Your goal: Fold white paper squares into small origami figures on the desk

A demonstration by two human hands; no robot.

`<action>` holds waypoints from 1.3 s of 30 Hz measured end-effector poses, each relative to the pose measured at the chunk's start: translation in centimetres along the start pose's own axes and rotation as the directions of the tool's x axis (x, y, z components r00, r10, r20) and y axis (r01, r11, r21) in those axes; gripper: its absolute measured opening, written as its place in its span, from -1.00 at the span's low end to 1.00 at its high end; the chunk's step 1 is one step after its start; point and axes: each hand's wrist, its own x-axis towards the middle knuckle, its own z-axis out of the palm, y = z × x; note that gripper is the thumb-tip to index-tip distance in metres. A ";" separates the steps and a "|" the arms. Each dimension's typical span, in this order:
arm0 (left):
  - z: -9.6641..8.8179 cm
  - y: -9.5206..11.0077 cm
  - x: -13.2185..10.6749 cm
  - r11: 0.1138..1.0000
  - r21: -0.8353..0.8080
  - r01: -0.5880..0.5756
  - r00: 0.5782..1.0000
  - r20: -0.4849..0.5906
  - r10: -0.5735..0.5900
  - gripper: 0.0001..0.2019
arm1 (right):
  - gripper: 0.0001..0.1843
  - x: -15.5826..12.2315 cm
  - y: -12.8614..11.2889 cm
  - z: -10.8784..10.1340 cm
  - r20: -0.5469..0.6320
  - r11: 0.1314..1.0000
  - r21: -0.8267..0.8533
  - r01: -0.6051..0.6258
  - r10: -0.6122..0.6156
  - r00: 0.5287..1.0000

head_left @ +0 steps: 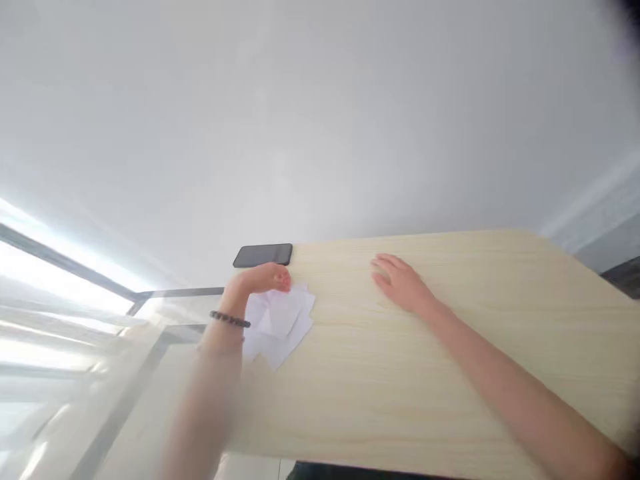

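Note:
My left hand (260, 279) rests bent over the top edge of a small heap of white paper pieces (280, 323) near the left end of a pale wooden table (450, 373); its fingers curl down onto the paper, and a dark bead bracelet circles the wrist. My right hand (400, 280) lies flat on the bare tabletop with the fingers stretched out, holding nothing, about a hand's width right of the papers. A black phone (263, 255) lies face up at the table's far left corner, just beyond my left hand.
A plain white wall fills the upper view. To the left are bright windows with a dark metal frame (150, 293). The table's left edge runs just past the papers, and its near edge lies low in the view.

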 end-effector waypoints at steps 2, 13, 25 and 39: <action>-0.1 0.0 -0.2 1.000 -0.005 0.008 1.000 -0.002 -0.008 -0.81 | -0.55 0.1 0.0 -0.1 0.001 1.000 0.003 0.003 -0.003 1.000; -0.5 0.1 -1.0 0.998 -0.043 0.053 0.996 -0.063 -0.055 -0.74 | -0.59 0.0 -0.2 -0.4 -0.006 1.000 0.023 -0.007 0.007 1.000; -0.5 0.3 -1.2 0.998 -0.005 0.066 0.992 -0.104 -0.067 -0.69 | -0.58 0.0 -0.5 -0.8 0.005 0.999 0.025 -0.020 0.020 1.000; -0.3 1.7 -1.1 0.999 -0.022 0.041 0.974 -0.223 -0.045 -0.69 | -0.59 0.0 -0.6 -0.9 -0.003 0.999 0.027 -0.018 0.018 1.000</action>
